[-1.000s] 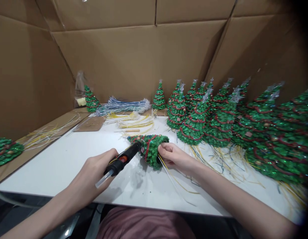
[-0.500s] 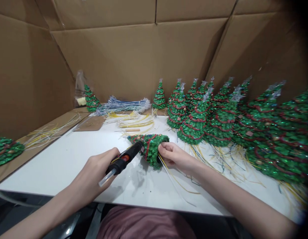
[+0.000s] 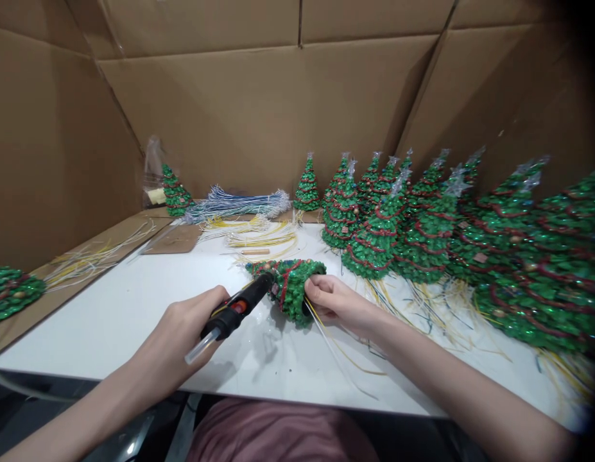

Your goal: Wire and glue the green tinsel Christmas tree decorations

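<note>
My left hand (image 3: pixel 179 333) grips a black glue gun (image 3: pixel 237 307) with a clear glue stick poking out of its rear end. The gun's nozzle touches the side of a small green glittery Christmas tree (image 3: pixel 292 285) lying on its side on the white table (image 3: pixel 119 314). My right hand (image 3: pixel 333 301) is closed on the tree's open base, where thin yellow and white wires (image 3: pixel 333 343) trail out toward me.
Several finished green trees (image 3: pixel 422 224) with red garlands and silver stars stand crowded along the right. Bundles of blue-white wires (image 3: pixel 239 204) and yellow wires (image 3: pixel 258 234) lie at the back. Another tree (image 3: pixel 176 191) stands at the back left, one (image 3: pixel 11 292) at the left edge. Cardboard walls (image 3: pixel 258 109) surround the table.
The glue gun shifted slightly forward and back against the tree; both hands stay nearly where they were.
</note>
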A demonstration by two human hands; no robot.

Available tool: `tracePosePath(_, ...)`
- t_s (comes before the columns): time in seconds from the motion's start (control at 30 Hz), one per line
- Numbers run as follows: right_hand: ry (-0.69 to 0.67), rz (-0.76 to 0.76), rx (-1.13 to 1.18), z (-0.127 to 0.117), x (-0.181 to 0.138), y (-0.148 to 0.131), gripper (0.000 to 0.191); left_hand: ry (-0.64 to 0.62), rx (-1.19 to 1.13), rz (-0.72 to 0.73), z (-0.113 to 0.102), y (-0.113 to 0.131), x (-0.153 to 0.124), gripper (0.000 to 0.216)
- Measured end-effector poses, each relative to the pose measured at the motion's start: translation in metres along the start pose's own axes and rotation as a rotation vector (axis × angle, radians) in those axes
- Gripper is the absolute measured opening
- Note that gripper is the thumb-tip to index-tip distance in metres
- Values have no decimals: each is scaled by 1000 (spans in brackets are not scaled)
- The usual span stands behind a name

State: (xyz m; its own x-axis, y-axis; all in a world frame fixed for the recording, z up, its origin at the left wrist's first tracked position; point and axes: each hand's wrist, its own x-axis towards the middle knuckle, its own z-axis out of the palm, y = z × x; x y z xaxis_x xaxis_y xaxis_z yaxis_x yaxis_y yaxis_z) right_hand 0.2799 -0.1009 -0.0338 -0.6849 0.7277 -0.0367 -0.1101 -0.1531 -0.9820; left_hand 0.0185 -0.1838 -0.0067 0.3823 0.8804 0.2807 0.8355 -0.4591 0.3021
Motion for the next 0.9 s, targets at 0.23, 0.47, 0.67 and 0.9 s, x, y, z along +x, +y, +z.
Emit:
tracePosePath(0.23,2,10,-6,1,0,-1,48,-21,-18,0,-5,7,3,17)
tracePosePath(0.47,-7,14,6,1,-1,-2,48,-31,-10,-2,-5,5,3,17)
tracePosePath(0.67,6,11,-4,2,-1,-3,49,-38,-7,-22,-6,3,-1,14)
tracePosePath(0.9,-5,23,2,1,-1,-2,50,-18,-6,-15,-9,-1,1,5)
